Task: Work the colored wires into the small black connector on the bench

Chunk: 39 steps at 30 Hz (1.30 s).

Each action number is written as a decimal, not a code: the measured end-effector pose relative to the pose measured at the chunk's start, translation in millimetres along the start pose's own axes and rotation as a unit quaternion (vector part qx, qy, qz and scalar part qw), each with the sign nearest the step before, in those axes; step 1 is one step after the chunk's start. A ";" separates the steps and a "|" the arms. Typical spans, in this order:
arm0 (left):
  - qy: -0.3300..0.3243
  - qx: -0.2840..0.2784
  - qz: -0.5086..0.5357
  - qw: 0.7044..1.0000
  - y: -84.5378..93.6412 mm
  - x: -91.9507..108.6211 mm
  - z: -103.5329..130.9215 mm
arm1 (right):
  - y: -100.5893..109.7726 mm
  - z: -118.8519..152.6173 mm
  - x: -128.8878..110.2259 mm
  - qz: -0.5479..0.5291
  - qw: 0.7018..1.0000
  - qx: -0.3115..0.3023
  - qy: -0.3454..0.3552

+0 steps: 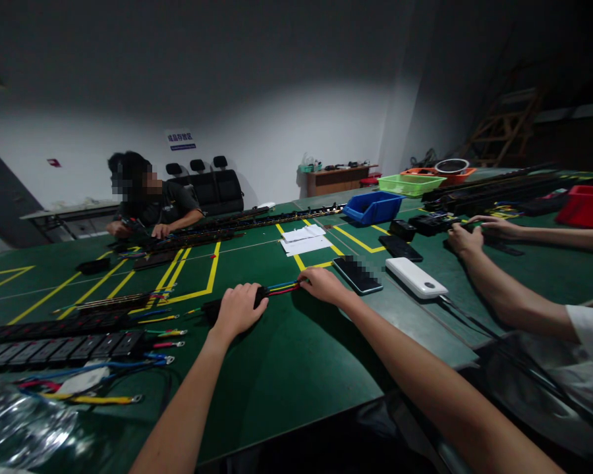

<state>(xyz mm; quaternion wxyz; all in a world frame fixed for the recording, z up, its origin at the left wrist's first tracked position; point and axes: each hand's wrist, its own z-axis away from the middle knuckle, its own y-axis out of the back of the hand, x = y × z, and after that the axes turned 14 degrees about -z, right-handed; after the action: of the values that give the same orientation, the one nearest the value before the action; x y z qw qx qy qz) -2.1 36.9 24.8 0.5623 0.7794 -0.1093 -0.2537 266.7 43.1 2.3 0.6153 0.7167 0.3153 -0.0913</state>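
Note:
My left hand (pixel 240 309) is wrapped over a black block (pixel 211 311) lying on the green table, hiding most of it. Blue, yellow and red wires (pixel 282 288) run from the block's right end. At their far end, my right hand (pixel 321 284) pinches them between thumb and fingers. A thin green-yellow wire tip (pixel 192 311) pokes out at the block's left. Left of my left hand lie long black socket strips (pixel 64 350), their coloured wires ending in metal ring lugs (pixel 169 359).
Right of my hands are a phone (pixel 358 274) and a white power bank (pixel 416 278) with a cable. A co-worker's hands (pixel 467 237) work at the right; another person (pixel 153 197) sits across the table. Papers (pixel 306 241) and a blue bin (pixel 373 208) lie farther back. Clear plastic (pixel 20 428) sits front left.

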 end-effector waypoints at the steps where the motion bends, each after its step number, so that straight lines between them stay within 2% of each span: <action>1: -0.001 0.001 0.000 1.000 -0.2 -0.1 0.0 | -0.1 0.6 -0.7 0.000 1.000 0.004 -0.001; 6: -0.005 0.003 -0.002 1.000 -2.1 -0.7 0.1 | 0.3 1.7 -3.5 0.017 0.999 0.013 -0.025; 13: 0.000 0.004 -0.015 1.000 -2.5 -0.5 0.2 | 2.3 1.4 -5.1 0.010 0.998 -0.006 -0.054; 30: 0.000 0.003 -0.002 1.000 -3.9 -1.1 -0.5 | -5.9 -4.9 11.7 -0.005 1.000 -0.011 -0.012; 39: -0.003 0.008 -0.003 1.000 -3.1 -1.2 -0.3 | -5.4 -5.6 12.1 -0.008 1.000 -0.019 0.000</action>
<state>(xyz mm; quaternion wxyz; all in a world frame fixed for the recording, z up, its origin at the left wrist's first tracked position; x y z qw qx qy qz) -3.3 38.7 22.2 0.5545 0.7836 -0.1109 -0.2572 271.8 52.7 -7.3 0.6278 0.7024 0.3231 -0.0903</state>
